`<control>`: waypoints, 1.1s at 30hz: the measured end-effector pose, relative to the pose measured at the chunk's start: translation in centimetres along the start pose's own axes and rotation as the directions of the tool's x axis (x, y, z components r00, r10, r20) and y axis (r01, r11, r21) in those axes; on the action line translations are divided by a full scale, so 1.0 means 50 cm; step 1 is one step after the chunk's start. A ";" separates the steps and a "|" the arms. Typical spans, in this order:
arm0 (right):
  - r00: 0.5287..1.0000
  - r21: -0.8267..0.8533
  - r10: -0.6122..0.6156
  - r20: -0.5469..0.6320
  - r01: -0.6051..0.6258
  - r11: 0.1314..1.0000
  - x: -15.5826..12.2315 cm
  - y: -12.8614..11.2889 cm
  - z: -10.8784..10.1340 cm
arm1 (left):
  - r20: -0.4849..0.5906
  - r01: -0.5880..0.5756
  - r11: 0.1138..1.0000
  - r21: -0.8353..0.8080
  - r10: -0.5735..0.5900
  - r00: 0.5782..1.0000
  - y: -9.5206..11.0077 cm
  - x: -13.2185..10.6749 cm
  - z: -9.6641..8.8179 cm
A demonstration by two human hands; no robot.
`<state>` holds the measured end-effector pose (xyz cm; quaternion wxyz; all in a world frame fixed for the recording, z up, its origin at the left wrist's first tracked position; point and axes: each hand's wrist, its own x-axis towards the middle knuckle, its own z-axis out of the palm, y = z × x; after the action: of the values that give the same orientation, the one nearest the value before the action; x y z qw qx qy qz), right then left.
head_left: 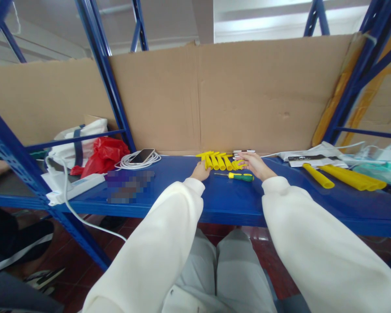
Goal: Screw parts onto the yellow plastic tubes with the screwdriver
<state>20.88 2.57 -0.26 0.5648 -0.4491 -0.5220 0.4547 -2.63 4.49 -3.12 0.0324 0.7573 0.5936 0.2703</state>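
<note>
Clock read flat, as pictured, 12 toward the cardboard panel (263, 95). Row of short yellow pieces (220, 163) on the blue bench (228, 195), lying side by side, slanted, between both hands.

Left hand (201, 171): at the row's left end, fingers curled; middle of the row at its 2 o'clock. Cannot tell whether it grips a piece.

Right hand (254, 164): at the row's right end, fingers extended over the yellow; the row runs off toward its 9 o'clock. Cannot tell whether finger and thumb pinch anything.

Green-and-yellow screwdriver (241, 177): flat on the bench, 7 to 8 o'clock of right hand, tip pointing to 9. Longer yellow tubes (319, 176): well apart, right hand's 3 o'clock. Phone (143, 156) on coiled white cable (127, 161): left hand's 9 to 10 o'clock, well apart.
</note>
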 end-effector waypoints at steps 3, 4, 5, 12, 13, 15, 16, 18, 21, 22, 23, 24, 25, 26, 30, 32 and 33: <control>1.000 0.026 0.016 -0.018 -0.016 1.000 -0.005 -0.003 0.004 | 0.069 0.041 0.999 0.017 -0.042 0.997 0.000 -0.002 0.002; 1.000 0.027 0.019 -0.021 -0.018 0.999 -0.007 -0.004 0.005 | 0.076 0.067 0.997 0.029 -0.070 0.995 0.001 -0.004 0.000; 1.000 0.024 0.021 -0.022 -0.020 1.000 -0.009 -0.006 0.006 | 0.079 0.087 0.995 0.039 -0.090 0.993 0.002 -0.007 -0.002; 0.999 -0.038 0.027 -0.021 -0.028 0.999 -0.018 -0.011 0.014 | 0.024 0.099 0.993 0.070 -0.101 0.995 0.000 -0.014 -0.021; 0.999 -0.047 0.031 -0.023 -0.032 0.998 -0.018 -0.010 0.014 | 0.022 0.103 0.992 0.069 -0.105 0.994 -0.001 -0.014 -0.023; 0.999 -0.063 0.035 -0.022 -0.037 0.997 -0.018 -0.009 0.015 | 0.022 0.111 0.991 0.072 -0.113 0.993 -0.003 -0.013 -0.024; 0.999 -0.070 0.032 -0.018 -0.034 0.997 -0.017 -0.008 0.014 | 0.021 0.114 0.991 0.076 -0.116 0.993 -0.004 -0.013 -0.025; 1.000 -0.085 0.021 -0.003 -0.021 0.996 -0.014 -0.005 0.013 | 0.008 0.112 0.990 0.088 -0.113 0.994 -0.006 -0.014 -0.025; 1.000 -0.107 0.006 0.007 -0.006 0.994 -0.009 -0.001 0.010 | -0.029 0.074 0.993 0.093 -0.071 0.997 -0.006 -0.013 -0.028; 1.000 -0.113 0.006 0.005 -0.005 0.994 -0.008 -0.001 0.010 | -0.037 0.048 0.994 0.097 -0.045 0.998 -0.006 -0.013 -0.030; 1.000 -0.118 0.007 0.003 -0.007 0.993 -0.008 -0.001 0.010 | -0.039 0.019 0.994 0.108 -0.015 0.999 -0.004 -0.014 -0.032; 1.000 -0.121 0.010 -0.001 -0.010 0.993 -0.009 -0.001 0.011 | -0.036 -0.013 0.992 0.128 0.017 0.999 -0.002 -0.014 -0.034; 1.000 -0.123 0.014 -0.004 -0.014 0.992 -0.010 -0.002 0.012 | -0.030 -0.044 0.987 0.155 0.050 0.998 0.001 -0.016 -0.036; 1.000 -0.124 0.019 -0.008 -0.020 0.992 -0.012 -0.004 0.013 | -0.024 -0.077 0.980 0.184 0.082 0.996 0.006 -0.018 -0.038; 0.999 -0.133 0.025 -0.025 -0.028 0.991 -0.018 -0.007 0.017 | 0.010 -0.219 0.939 0.266 0.225 0.974 0.024 -0.030 -0.033; 0.999 -0.143 0.021 -0.025 -0.024 0.989 -0.019 -0.007 0.017 | 0.043 -0.279 0.916 0.287 0.278 0.960 0.029 -0.036 -0.026; 1.000 -0.147 0.020 -0.023 -0.023 0.989 -0.018 -0.006 0.017 | 0.058 -0.296 0.909 0.295 0.292 0.955 0.030 -0.038 -0.022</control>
<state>20.02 1.67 -0.10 0.5306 -0.5001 -0.5434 0.4162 -2.11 2.00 -2.33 -0.1205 0.8357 0.5068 0.1742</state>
